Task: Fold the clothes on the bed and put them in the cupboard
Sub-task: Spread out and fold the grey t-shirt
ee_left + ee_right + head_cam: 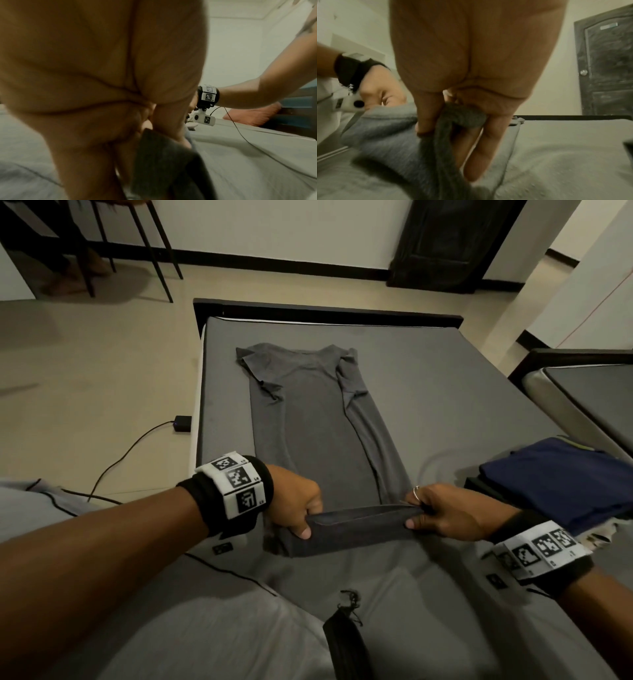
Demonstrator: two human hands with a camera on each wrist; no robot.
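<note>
Now, both hands had the grey shirt [318, 419], a soft knit, lying long and narrow on the bed [445, 378]. The left hand [294, 501] pinched the near hem's left corner, the right hand [442, 515] the right corner, fingers [428, 115] curled round fabric. Folded navy clothes [561, 481] sat just right of the shirt.

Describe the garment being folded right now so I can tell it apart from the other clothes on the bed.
On the grey bed, it is the long dark grey shirt lying flat down the middle, sleeves tucked inward. The left hand and right hand grip its near hem. The navy folded pile sits apart at the right edge.
</note>
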